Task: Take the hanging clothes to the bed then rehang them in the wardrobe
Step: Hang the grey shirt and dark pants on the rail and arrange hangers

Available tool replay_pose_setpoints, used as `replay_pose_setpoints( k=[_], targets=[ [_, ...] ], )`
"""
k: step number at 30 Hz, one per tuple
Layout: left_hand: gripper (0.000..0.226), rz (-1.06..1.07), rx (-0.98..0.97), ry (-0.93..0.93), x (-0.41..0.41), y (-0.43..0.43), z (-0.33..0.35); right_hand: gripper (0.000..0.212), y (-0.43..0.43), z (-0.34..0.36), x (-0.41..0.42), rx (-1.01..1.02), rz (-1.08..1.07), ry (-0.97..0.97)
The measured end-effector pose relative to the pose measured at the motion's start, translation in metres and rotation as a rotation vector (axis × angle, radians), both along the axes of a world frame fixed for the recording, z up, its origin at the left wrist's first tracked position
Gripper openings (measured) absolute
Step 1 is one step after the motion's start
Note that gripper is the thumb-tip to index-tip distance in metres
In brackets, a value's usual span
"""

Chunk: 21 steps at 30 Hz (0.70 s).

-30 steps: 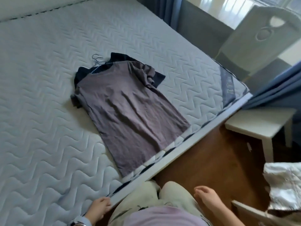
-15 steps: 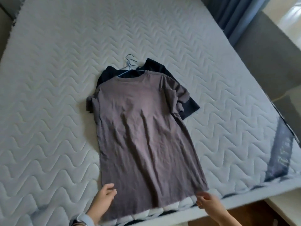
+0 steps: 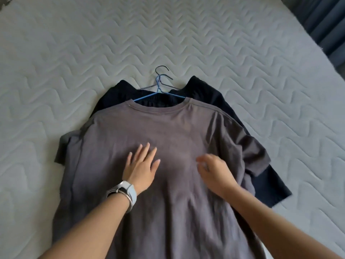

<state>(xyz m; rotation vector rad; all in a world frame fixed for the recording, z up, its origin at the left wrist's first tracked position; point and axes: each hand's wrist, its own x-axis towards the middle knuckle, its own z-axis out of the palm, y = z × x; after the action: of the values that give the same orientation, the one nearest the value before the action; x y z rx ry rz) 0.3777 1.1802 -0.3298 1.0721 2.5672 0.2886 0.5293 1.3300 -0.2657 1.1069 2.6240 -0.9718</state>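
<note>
Two hands, at the hem half a second before, had reached the grey T-shirt's (image 3: 168, 128) chest on the bed (image 3: 56, 53): left hand (image 3: 141, 167) flat, right hand (image 3: 214, 171) curled, holding nothing. Hangers (image 3: 160, 85) next, probably.

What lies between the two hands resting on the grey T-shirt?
In the head view, only bare grey T-shirt fabric lies between the left hand and right hand.
</note>
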Motion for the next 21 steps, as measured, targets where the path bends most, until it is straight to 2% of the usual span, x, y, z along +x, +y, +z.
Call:
replay_pose_setpoints(
  k=[3,8,10,13,17,21],
  targets=[
    [0.07,-0.088,-0.09,0.13,-0.016,0.003,-0.033,0.032,0.038,-0.014,-0.057,0.096,0.033,0.052],
    [0.055,-0.067,-0.043,0.133,-0.018,-0.002,-0.051,0.039,0.101,-0.038,-0.156,0.239,0.082,0.098],
    [0.049,-0.077,-0.018,0.162,-0.02,-0.003,-0.053,0.044,0.115,-0.045,-0.187,0.233,0.074,0.026],
    [0.052,-0.086,0.047,0.177,-0.02,-0.005,-0.055,0.043,0.124,-0.05,-0.212,0.276,0.074,-0.092],
    [0.052,-0.097,0.073,0.198,-0.021,-0.007,-0.06,0.032,0.125,-0.037,-0.213,0.337,0.068,0.058],
    [0.046,-0.078,0.091,0.181,-0.019,-0.007,-0.061,0.024,0.114,-0.009,-0.19,0.217,0.028,0.221]
  ],
)
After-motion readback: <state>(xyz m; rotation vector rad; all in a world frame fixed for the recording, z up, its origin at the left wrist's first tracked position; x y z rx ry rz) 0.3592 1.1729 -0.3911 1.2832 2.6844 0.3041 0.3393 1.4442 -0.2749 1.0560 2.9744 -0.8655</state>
